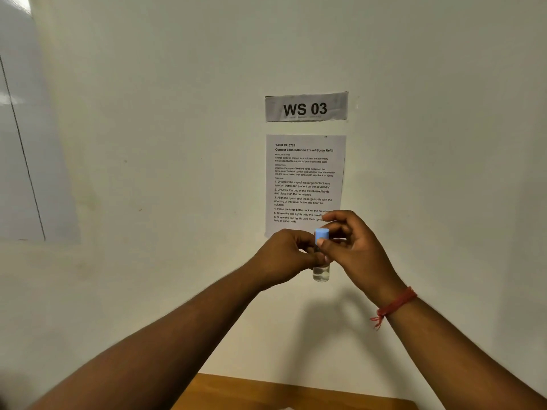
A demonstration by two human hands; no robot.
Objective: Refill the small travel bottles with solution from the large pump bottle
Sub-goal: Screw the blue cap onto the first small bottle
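Both hands are raised in front of the wall, well above the counter (290,392), working one small travel bottle (321,272).

Left hand (285,255): fingers curled, gripping the bottle around its upper body; only the clear lower end shows below the fingers, with a little clear liquid in it.

Right hand (350,244): thumb and fingertips pinched on the blue cap (321,235), remaining fingers loosely bent. A red thread band (395,304) sits on that wrist.

Step in hand, as we judge it: turning the cap, whether on or off we cannot tell. We would keep the bottle upright, hold the body still with the left hand and let only the right twist, squeezing lightly so nothing spills.

Behind the hands: instruction sheet (305,179), its lower right corner covered by the right hand; "WS 03" label (306,107) above it. Large pump bottle: not in view.
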